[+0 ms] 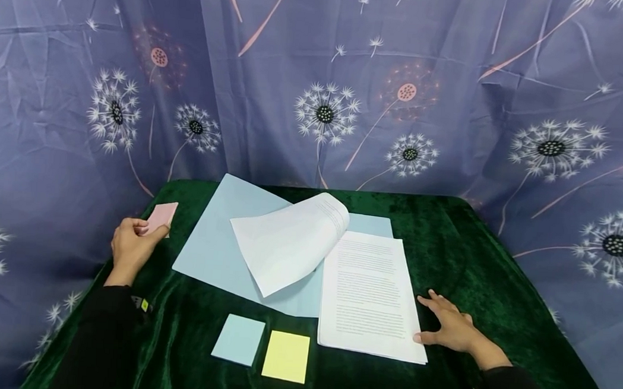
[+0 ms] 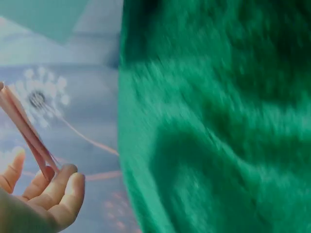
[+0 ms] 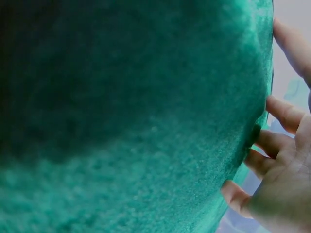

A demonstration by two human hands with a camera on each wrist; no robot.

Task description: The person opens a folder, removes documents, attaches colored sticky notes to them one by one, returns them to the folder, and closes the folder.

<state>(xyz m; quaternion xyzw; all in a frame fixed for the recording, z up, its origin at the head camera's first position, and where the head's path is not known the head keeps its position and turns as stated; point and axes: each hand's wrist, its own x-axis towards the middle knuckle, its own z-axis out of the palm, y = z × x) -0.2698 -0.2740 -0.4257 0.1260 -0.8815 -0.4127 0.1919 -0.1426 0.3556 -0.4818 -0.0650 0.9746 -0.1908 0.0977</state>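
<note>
At the left edge of the table my left hand pinches a pad of pink sticky notes between thumb and fingers. The left wrist view shows the pink pad edge-on, its sheets slightly parted. On the right, my right hand rests with fingers spread, the thumb tip right at the side edge of a stack of printed sheets. One group of sheets is flipped over to the left, its curved page standing above a light blue folder. In the right wrist view the right fingers reach along the green cloth.
A blue sticky note pad and a yellow one lie side by side at the front of the table. Dark green velvet cloth covers the table. Behind and around it hangs a purple-blue dandelion-print curtain.
</note>
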